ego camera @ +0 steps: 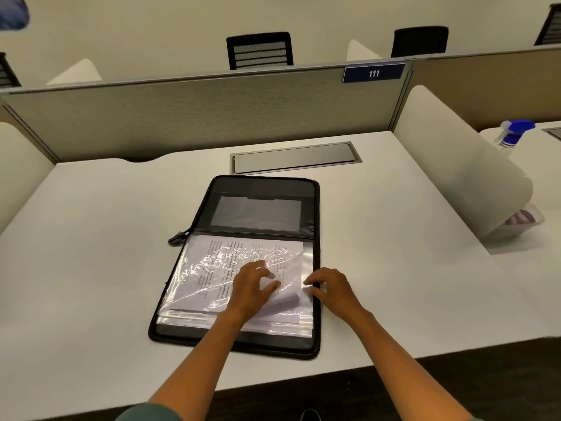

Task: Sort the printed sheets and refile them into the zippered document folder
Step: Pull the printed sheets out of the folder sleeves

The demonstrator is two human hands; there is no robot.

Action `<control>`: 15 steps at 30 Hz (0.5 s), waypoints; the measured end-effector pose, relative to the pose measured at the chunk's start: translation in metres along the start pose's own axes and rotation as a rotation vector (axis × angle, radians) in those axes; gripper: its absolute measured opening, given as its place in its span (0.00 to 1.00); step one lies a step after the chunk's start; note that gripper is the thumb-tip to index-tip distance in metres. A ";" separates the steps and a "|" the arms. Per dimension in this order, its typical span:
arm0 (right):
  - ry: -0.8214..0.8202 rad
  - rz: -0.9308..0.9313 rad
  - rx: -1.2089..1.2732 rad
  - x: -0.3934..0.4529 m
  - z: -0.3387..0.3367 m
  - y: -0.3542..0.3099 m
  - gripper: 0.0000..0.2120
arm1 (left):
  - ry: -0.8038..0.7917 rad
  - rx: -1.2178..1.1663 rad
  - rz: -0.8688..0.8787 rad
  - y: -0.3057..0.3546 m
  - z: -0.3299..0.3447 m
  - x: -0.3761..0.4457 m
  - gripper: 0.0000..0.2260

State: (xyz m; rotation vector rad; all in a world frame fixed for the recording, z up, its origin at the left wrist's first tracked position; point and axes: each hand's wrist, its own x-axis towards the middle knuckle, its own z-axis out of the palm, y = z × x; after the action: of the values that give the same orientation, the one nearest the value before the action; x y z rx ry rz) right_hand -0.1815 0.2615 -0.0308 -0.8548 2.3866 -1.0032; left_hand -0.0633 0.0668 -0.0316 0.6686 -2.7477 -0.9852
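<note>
A black zippered document folder lies open on the white desk, its lid flat toward the divider. Printed sheets sit in the near half under a crinkled clear plastic sleeve. My left hand rests on the sleeve near its right side, fingers curled on a lifted corner of paper. My right hand pinches the sleeve's right edge beside the folder's border. The zipper pull hangs off the folder's left side.
A metal cable cover is set into the desk behind the folder. A grey divider with a "111" label closes the back. A curved white side panel stands at right, with a spray bottle beyond it.
</note>
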 end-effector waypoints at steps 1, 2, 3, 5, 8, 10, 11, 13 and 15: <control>-0.039 -0.042 -0.034 0.001 -0.001 -0.001 0.08 | 0.000 -0.040 -0.019 0.001 -0.003 0.001 0.10; -0.080 -0.072 -0.047 0.002 -0.002 -0.002 0.10 | -0.003 -0.070 -0.031 0.004 -0.007 0.001 0.09; -0.125 -0.093 -0.036 0.003 -0.004 -0.005 0.12 | -0.009 -0.092 -0.036 0.005 -0.011 0.001 0.08; -0.220 -0.099 0.035 0.006 -0.010 -0.011 0.15 | -0.011 -0.125 -0.029 0.010 -0.017 0.002 0.07; -0.332 -0.105 0.103 0.012 -0.018 -0.013 0.18 | -0.015 -0.161 -0.046 0.020 -0.026 0.003 0.07; -0.387 -0.114 0.183 0.015 -0.021 -0.012 0.21 | -0.015 -0.168 -0.077 0.027 -0.031 0.002 0.09; -0.396 -0.115 0.212 0.015 -0.022 -0.012 0.21 | -0.025 -0.161 -0.094 0.030 -0.033 0.001 0.10; -0.349 -0.127 0.253 0.016 -0.022 -0.012 0.18 | -0.074 -0.136 -0.105 0.035 -0.038 -0.002 0.14; -0.284 -0.130 0.311 0.017 -0.021 -0.011 0.15 | -0.164 -0.111 -0.097 0.034 -0.041 -0.005 0.22</control>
State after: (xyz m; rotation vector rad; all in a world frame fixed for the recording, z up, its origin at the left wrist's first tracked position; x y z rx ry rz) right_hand -0.2017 0.2549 -0.0112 -0.9698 1.8984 -1.1771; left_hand -0.0596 0.0695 0.0214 0.7400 -2.7944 -1.2568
